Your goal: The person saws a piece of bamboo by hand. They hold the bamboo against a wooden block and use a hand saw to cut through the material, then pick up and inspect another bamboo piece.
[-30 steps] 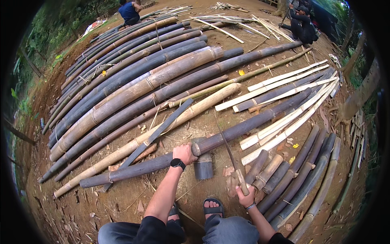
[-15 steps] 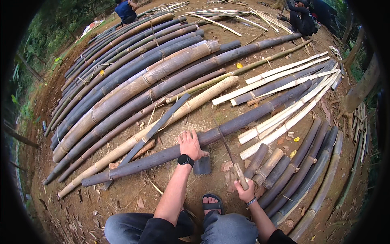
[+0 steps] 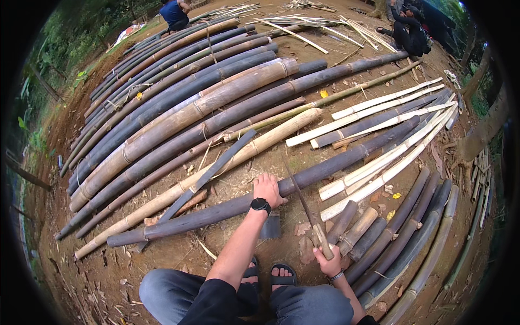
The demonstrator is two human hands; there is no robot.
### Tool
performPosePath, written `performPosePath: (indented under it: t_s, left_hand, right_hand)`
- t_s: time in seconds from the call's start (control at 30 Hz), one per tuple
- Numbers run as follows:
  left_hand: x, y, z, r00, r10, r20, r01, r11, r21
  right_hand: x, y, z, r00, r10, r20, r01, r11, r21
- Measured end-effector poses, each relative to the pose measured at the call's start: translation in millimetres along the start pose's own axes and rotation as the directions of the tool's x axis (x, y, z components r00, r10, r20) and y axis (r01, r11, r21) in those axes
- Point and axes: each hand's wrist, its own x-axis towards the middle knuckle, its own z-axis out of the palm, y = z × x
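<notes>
Head view: a saw [image 3: 304,202] lies across a dark bamboo pole [image 3: 330,165] at mid-frame.
The left hand [image 3: 267,190] clasps the pole from above, close beside the blade; the right hand [image 3: 328,263], right of lower centre, is clenched round the saw's wooden handle [image 3: 323,241]. Good sawing here would probably want the pole pinned with firm downward weight, fingers kept clear of the edge, and long, level strokes square to the bamboo. Brown earth [image 3: 181,265] is the working surface, uneven and scattered with leaves [image 3: 397,195]. Outdoors, stacked poles [image 3: 197,111] fill the upper left, pale split strips [image 3: 341,184] lie right of centre, and foliage [image 3: 54,59] rims the clearing.
</notes>
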Motion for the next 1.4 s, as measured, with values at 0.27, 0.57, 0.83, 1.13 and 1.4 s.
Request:
performPosePath:
  t_s: [0.27, 0.57, 0.83, 1.13, 1.4]
  left_hand:
    - [-8, 5, 10, 0.99, 0.053, -0.128, -0.075, 0.982, -0.172]
    - [-6, 1, 19, 0.976, 0.06, -0.21, -0.104, 0.974, -0.202]
    - [-3, 0, 19, 0.978, 0.044, -0.202, -0.081, 0.981, -0.177]
    - [-1, 5, 19, 0.996, -0.06, -0.063, 0.053, 0.994, -0.098]
    - [-3, 4, 25, 0.995, -0.032, -0.098, 0.019, 0.991, -0.133]
  right_hand:
    - [1, -10, -6, 0.998, 0.05, -0.035, -0.051, 0.998, -0.046]
    - [1, -7, -13, 0.992, 0.129, 0.012, -0.127, 0.985, -0.114]
    - [-1, -8, -6, 0.993, 0.121, -0.016, -0.122, 0.989, -0.088]
    - [-7, -34, -1, 0.991, 0.134, -0.004, -0.134, 0.988, -0.082]
    - [26, -38, 8, 0.998, 0.06, -0.028, -0.063, 0.99, -0.128]
